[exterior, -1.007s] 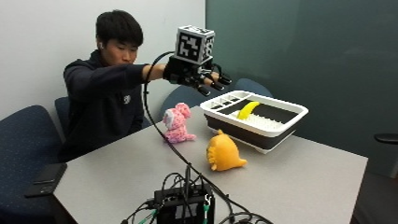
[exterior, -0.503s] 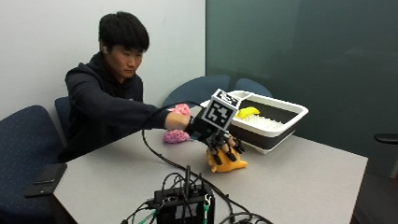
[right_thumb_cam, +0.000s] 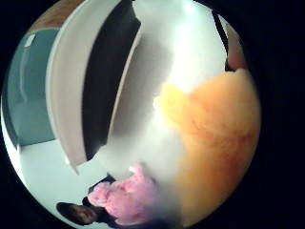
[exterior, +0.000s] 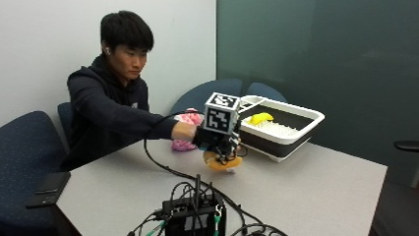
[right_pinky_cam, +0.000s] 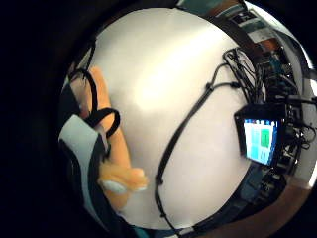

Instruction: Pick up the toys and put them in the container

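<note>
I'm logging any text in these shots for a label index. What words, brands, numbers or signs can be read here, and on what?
No text can be read in any view.
Small screen among the cables on the table: blue and green panels, whatever is written there too blurred to read.
Orange toy, pink toy, container: no lettering visible.

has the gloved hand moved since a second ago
Yes. The gloved right hand came down from above the container to the orange toy on the table.

Cam setup: one outside view, two palm views.
Outside cam faces across table at person; both palm cams sit close by fingers, sharing orange toy.
</note>
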{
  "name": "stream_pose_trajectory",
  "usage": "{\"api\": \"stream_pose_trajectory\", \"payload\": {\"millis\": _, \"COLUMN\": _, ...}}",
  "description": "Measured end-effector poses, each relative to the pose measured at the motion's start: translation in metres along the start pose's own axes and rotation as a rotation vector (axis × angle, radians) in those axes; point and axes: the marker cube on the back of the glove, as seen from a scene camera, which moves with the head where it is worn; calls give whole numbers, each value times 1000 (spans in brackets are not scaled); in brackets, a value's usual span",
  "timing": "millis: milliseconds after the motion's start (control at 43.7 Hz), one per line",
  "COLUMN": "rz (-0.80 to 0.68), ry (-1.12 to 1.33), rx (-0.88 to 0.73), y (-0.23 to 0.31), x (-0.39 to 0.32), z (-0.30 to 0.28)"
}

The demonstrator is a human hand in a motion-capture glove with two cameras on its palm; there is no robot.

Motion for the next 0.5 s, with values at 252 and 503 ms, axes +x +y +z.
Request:
{"api": "stream_pose_trajectory", "payload": {"millis": 252, "rz": -52, "ry": 28, "rx": 187, "y": 36, "x": -56, "z": -135}}
{"api": "stream_pose_trajectory", "payload": {"millis": 503, "rz": -124, "ry": -138, "rx": 305, "y": 11, "x": -145, "z": -218}}
